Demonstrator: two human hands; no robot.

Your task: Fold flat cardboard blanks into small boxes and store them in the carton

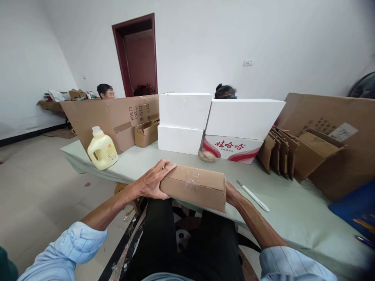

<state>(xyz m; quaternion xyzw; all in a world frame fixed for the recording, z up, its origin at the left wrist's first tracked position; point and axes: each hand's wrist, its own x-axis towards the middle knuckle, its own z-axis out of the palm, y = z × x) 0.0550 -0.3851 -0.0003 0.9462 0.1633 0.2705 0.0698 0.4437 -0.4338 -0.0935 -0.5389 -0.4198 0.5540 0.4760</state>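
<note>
Between my hands is a long brown cardboard box (205, 191), with a strip of clear tape across the seam near its middle. It sits tilted toward me at the table's front edge. My left hand (156, 179) grips its left end, thumb and fingers wrapped around the corner. At the opposite end is my right hand (231, 194), its fingers hidden behind the box. A slim white-handled knife (253, 196) lies on the green tablecloth (281, 234) to the right of my right hand. Beyond the box rests a small crumpled plastic-wrapped bundle (207, 156).
White boxes (184, 111) and a red-and-white printed carton (234, 149) stand stacked behind. A yellow jug (102, 149), a small open box (146, 134) and a large carton (111, 117) are at left. Folded cardboard pieces (278, 152) and a blue object (357, 210) stand right. Two people's heads show behind.
</note>
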